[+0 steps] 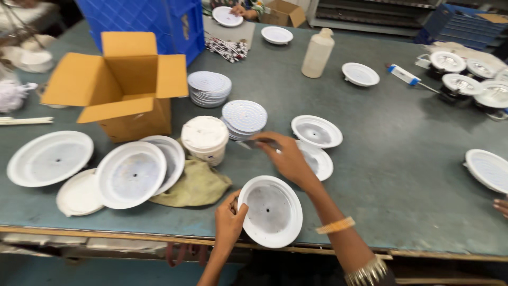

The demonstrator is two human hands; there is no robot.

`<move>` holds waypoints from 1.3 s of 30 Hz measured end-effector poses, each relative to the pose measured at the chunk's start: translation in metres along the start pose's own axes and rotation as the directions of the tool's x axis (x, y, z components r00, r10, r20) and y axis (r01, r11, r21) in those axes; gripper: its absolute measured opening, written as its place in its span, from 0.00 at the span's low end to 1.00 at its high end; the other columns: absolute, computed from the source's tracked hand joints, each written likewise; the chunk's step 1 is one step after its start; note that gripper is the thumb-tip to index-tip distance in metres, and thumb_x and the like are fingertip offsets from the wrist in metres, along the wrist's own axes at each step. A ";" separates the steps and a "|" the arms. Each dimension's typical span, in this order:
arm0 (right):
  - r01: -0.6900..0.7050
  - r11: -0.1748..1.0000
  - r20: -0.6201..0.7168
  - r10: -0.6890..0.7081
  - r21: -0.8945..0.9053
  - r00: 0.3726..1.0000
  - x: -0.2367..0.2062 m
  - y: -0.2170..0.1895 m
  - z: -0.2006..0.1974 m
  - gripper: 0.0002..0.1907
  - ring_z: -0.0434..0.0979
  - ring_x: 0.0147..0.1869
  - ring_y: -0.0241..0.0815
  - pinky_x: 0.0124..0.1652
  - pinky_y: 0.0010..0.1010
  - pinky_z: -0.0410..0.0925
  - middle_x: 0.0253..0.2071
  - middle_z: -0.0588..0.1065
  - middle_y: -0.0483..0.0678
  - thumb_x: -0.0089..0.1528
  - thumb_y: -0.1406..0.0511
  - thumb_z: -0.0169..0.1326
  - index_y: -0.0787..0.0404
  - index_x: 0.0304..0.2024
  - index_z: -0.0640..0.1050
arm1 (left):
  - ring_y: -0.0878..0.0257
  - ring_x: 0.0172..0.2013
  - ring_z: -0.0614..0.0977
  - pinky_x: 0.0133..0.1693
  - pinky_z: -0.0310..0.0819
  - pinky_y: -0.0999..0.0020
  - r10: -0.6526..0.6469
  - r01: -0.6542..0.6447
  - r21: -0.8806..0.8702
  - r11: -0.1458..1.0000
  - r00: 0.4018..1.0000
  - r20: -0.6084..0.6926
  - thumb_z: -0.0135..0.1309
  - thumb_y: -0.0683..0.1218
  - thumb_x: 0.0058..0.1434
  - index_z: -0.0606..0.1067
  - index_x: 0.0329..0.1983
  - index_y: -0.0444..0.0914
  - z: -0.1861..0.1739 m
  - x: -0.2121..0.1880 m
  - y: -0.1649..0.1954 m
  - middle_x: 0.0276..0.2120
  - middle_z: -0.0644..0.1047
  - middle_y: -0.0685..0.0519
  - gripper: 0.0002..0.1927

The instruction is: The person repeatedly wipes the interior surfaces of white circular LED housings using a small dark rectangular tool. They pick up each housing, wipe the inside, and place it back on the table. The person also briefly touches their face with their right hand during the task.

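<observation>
Grey-green worktop (381,159), scuffed, carries white round lamp housings. Nearest the edge, my left hand (228,220) pinches the rim of a white dish-shaped housing (271,211), tilted toward me. My right hand (286,158) reaches beyond it, fingers closed on a small dark tool (259,143), beside the stacked discs (244,117). Farther left stands an open cardboard box (124,87).

Left hand (228,218) gripping white round housing (270,211), right hand (286,158) perhaps holding brush
</observation>
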State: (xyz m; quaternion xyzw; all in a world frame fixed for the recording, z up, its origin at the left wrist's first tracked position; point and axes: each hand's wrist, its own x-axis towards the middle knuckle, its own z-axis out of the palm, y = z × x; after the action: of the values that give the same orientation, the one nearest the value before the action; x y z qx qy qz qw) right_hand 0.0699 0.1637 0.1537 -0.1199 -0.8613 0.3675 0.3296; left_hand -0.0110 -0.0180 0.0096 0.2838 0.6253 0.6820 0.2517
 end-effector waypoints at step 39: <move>-0.297 0.954 0.188 0.286 0.031 0.940 0.132 0.056 0.091 0.13 0.80 0.30 0.50 0.29 0.36 0.72 0.34 0.80 0.55 0.57 0.65 0.65 0.64 0.42 0.81 | 0.57 0.44 0.79 0.48 0.78 0.62 -0.387 0.565 -0.564 0.602 0.824 0.413 0.48 0.39 0.48 0.74 0.54 0.37 0.004 0.065 -0.010 0.41 0.76 0.49 0.26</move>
State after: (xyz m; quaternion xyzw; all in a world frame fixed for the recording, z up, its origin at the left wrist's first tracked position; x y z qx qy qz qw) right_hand -0.0913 0.2119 0.1312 -0.2023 -0.8493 0.4469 0.1953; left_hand -0.0546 0.0314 0.0042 0.0793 0.3561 0.7239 0.5855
